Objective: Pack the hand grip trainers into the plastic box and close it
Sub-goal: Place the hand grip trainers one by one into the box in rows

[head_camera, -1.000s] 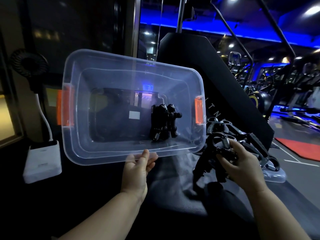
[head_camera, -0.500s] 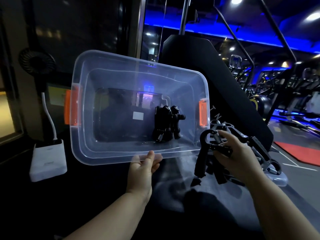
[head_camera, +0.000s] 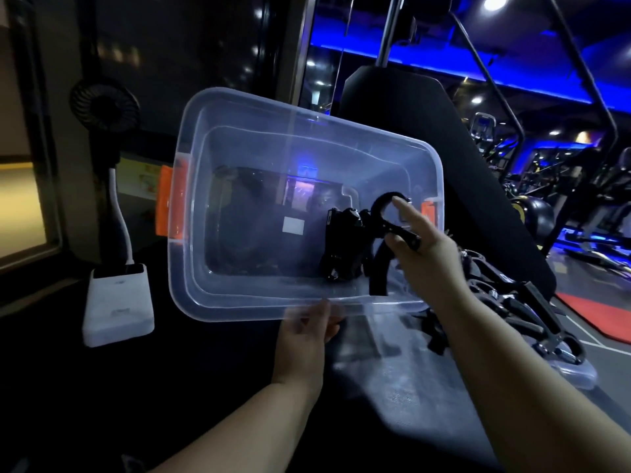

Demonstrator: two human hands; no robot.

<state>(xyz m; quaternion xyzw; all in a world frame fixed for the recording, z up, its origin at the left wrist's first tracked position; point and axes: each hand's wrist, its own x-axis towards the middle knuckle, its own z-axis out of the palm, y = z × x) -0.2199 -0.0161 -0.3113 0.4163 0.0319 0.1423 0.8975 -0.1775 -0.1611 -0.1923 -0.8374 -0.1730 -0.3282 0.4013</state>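
A clear plastic box (head_camera: 239,288) with orange latches is tilted up with its opening towards me. My left hand (head_camera: 305,339) grips its near rim from below. Black hand grip trainers (head_camera: 343,247) lie inside at the right. My right hand (head_camera: 423,254) reaches into the right part of the opening, pinching another black hand grip trainer (head_camera: 382,233) whose handles hang down inside the box. A pile of further trainers (head_camera: 505,302) rests to the right on a clear lid (head_camera: 573,373).
A white power bank (head_camera: 117,308) with a small black fan (head_camera: 104,105) on a white neck stands at the left. A black padded gym bench back (head_camera: 403,107) rises behind the box. Gym machines and a red mat (head_camera: 597,315) lie far right.
My right hand lifted one trainer off the pile and carried it left and up into the box opening. The box shifted slightly right in my left hand.
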